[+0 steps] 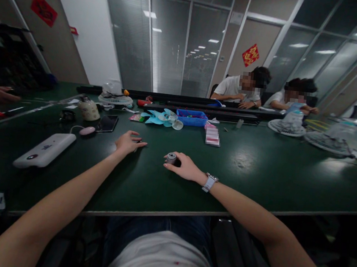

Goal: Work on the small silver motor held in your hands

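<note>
My right hand (184, 166) rests on the dark green table (258, 167) with its fingers curled round a small grey cylindrical part (171, 158), which stands upright at my fingertips. A watch sits on that wrist. My left hand (128, 142) lies on the table a little to the left, fingers bent over a small dark object I cannot make out.
A white box-shaped device (44, 150), a pink mouse (87, 130) and a phone (107, 123) lie at the left. Further back are a light blue fan blade (159, 117), a blue tray (191, 118), a cream jar (88, 109) and fan grilles (286, 127). Two people sit at the far side.
</note>
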{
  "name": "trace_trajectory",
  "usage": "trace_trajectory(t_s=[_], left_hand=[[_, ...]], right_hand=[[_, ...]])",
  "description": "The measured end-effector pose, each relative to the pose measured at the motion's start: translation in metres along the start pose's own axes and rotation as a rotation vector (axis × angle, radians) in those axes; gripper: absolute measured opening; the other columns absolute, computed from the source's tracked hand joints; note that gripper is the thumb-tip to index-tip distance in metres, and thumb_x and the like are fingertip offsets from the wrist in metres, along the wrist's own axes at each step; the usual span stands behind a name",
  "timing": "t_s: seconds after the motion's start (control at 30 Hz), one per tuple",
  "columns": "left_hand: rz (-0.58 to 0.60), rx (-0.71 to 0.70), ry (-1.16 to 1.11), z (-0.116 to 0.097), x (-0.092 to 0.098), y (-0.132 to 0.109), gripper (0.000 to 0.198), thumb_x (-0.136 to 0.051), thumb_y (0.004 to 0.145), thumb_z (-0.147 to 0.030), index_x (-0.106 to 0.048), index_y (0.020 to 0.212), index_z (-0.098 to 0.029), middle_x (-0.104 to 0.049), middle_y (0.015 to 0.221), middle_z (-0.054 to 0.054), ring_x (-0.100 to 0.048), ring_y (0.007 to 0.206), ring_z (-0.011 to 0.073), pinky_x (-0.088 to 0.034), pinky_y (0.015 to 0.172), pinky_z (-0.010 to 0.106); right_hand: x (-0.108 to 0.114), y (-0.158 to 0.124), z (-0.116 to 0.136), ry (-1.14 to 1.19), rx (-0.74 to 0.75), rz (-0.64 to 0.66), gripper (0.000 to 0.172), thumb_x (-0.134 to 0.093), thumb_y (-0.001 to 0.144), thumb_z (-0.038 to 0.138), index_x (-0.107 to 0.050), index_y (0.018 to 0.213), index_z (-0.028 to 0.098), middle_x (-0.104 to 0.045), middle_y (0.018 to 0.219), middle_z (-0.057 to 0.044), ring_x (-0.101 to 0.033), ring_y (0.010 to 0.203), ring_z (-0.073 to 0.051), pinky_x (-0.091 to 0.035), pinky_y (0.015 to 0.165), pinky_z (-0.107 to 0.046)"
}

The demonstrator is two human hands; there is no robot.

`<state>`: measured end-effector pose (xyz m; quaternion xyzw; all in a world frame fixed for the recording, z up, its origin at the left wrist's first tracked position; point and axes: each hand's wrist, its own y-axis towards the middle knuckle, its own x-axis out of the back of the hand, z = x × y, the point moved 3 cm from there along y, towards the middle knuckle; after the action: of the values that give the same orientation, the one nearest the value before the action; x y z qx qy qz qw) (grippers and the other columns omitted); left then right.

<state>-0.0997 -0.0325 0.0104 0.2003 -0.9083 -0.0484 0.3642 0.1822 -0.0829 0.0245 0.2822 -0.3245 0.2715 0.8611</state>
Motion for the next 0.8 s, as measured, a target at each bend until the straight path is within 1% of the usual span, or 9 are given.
trace_trajectory(t_s=[0.1, 0.17, 0.27, 0.33, 0.43, 0.53, 0.63, 0.7, 0.8], left_hand=[[-0.006, 0.046, 0.056, -0.002, 0.0, -0.003, 0.046, -0.081, 0.064, -0.045, -0.059, 0.098, -0.023, -0.077, 0.099, 0.011, -0.066, 0.109, 0.0332, -0.034, 0.098, 0.053], [-0.036, 0.017, 0.08, -0.007, 0.001, -0.006, 0.038, -0.078, 0.068, -0.04, -0.06, 0.097, -0.023, -0.079, 0.092, 0.009, -0.065, 0.11, 0.0339, -0.033, 0.099, 0.055], [-0.09, -0.047, 0.073, -0.016, 0.003, -0.01, 0.034, -0.078, 0.069, -0.036, -0.06, 0.095, -0.023, -0.079, 0.082, 0.007, -0.067, 0.105, 0.0341, -0.04, 0.094, 0.05], [-0.103, -0.128, -0.021, -0.027, 0.002, -0.015, 0.036, -0.078, 0.069, -0.036, -0.059, 0.096, -0.023, -0.078, 0.082, 0.006, -0.07, 0.1, 0.0314, -0.045, 0.091, 0.045], [-0.098, -0.299, -0.269, -0.052, -0.005, -0.03, 0.039, -0.076, 0.07, -0.035, -0.054, 0.099, -0.021, -0.077, 0.083, 0.005, -0.072, 0.092, 0.0258, -0.049, 0.09, 0.039], [0.043, -0.427, -0.458, -0.081, -0.017, -0.054, 0.042, -0.077, 0.071, -0.034, -0.05, 0.099, -0.021, -0.075, 0.081, 0.004, -0.073, 0.086, 0.0233, -0.052, 0.086, 0.037], [0.187, -0.471, -0.525, -0.099, -0.028, -0.075, 0.043, -0.078, 0.071, -0.033, -0.048, 0.1, -0.02, -0.074, 0.084, 0.004, -0.073, 0.085, 0.0229, -0.054, 0.082, 0.037], [0.227, -0.485, -0.531, -0.103, -0.032, -0.082, 0.04, -0.075, 0.073, -0.03, -0.048, 0.101, -0.02, -0.073, 0.086, 0.004, -0.072, 0.086, 0.0225, -0.055, 0.083, 0.037], [0.233, -0.503, -0.513, -0.1, -0.033, -0.084, 0.036, -0.072, 0.076, -0.026, -0.049, 0.102, -0.02, -0.072, 0.088, 0.004, -0.072, 0.087, 0.0217, -0.054, 0.084, 0.037]], right_hand=[[0.0, 0.0, -0.001, 0.005, 0.004, 0.005, 0.037, -0.065, 0.086, 0.04, -0.063, 0.116, 0.019, -0.066, 0.107, -0.009, -0.06, 0.097, -0.021, -0.046, 0.084, -0.035], [0.0, 0.0, -0.001, 0.007, -0.002, 0.009, 0.037, -0.065, 0.086, 0.041, -0.063, 0.116, 0.019, -0.066, 0.107, -0.009, -0.06, 0.097, -0.021, -0.046, 0.084, -0.035], [0.001, 0.0, 0.001, 0.006, -0.009, 0.009, 0.038, -0.066, 0.086, 0.041, -0.063, 0.116, 0.019, -0.066, 0.108, -0.009, -0.06, 0.097, -0.021, -0.046, 0.084, -0.035], [0.001, 0.0, 0.002, 0.0, -0.012, 0.005, 0.037, -0.066, 0.086, 0.04, -0.063, 0.115, 0.019, -0.066, 0.108, -0.009, -0.059, 0.097, -0.021, -0.046, 0.084, -0.035], [0.001, 0.0, 0.003, -0.013, -0.012, -0.006, 0.034, -0.066, 0.086, 0.037, -0.064, 0.114, 0.018, -0.066, 0.106, -0.009, -0.059, 0.095, -0.021, -0.045, 0.083, -0.034], [-0.001, 0.001, 0.001, -0.032, 0.003, -0.021, 0.033, -0.067, 0.085, 0.038, -0.064, 0.11, 0.017, -0.066, 0.102, -0.008, -0.059, 0.092, -0.02, -0.045, 0.082, -0.033], [-0.004, 0.003, -0.004, -0.065, -0.001, -0.038, 0.034, -0.068, 0.083, 0.04, -0.064, 0.106, 0.015, -0.066, 0.098, -0.008, -0.058, 0.087, -0.02, -0.044, 0.078, -0.033], [-0.005, 0.003, -0.007, -0.086, -0.011, -0.042, 0.036, -0.068, 0.083, 0.04, -0.063, 0.107, 0.014, -0.065, 0.096, -0.008, -0.058, 0.085, -0.02, -0.044, 0.076, -0.032], [-0.005, 0.003, -0.008, -0.092, -0.014, -0.043, 0.037, -0.068, 0.083, 0.04, -0.062, 0.108, 0.014, -0.065, 0.096, -0.008, -0.058, 0.084, -0.02, -0.044, 0.075, -0.032]])
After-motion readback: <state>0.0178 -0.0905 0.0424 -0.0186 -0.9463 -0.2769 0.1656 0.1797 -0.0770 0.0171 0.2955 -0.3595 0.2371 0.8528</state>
